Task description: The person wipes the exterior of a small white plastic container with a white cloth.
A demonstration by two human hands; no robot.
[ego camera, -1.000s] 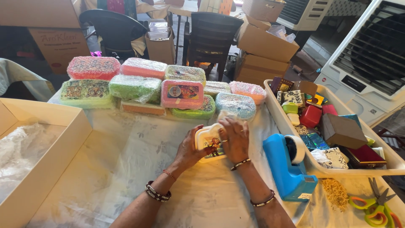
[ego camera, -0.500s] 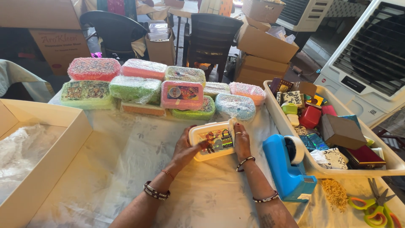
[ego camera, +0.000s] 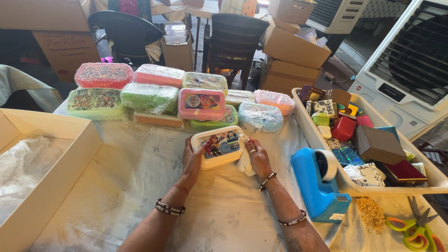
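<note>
Between both hands' fingers (ego camera: pixel 195 150): lunch box (ego camera: pixel 219 145), tilted, apparently off table.

We see a glossy, smooth plastic box (ego camera: pixel 219 146), a soft white cloth (ego camera: pixel 245 162), a matt printed tablecloth (ego camera: pixel 140 186), shiny film-wrapped boxes (ego camera: pixel 149 97), a glossy blue plastic dispenser (ego camera: pixel 315 186) and a matt cardboard carton (ego camera: pixel 51 177).

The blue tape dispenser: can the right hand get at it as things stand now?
Probably yes. The blue tape dispenser stands on the table just right of the right hand, with only bare cloth between them. That hand, though, is on a white cloth against the lunch box.
</note>
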